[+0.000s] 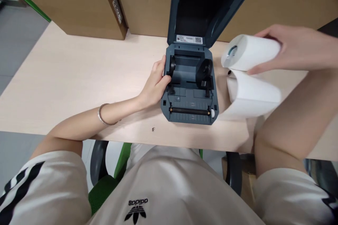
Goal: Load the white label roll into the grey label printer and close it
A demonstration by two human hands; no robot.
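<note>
A dark blue-grey label printer (188, 95) stands on the table with its lid (211, 3) raised, showing black roll holders and a black roller inside. My left hand (155, 84) grips the printer's left wall, thumb over the rim. To the right of the printer, my right hand (285, 47) is wrapped round a white paper roll (257, 52), fingers partly hidden behind it. A loose length of white paper (256, 95) curls below the roll, down to the table beside the printer.
Cardboard boxes (71, 3) line the back of the light wooden table (66, 74). A small dark mark lies near the front edge. Below that edge are a green chair (102, 191) with black armrests (99, 161).
</note>
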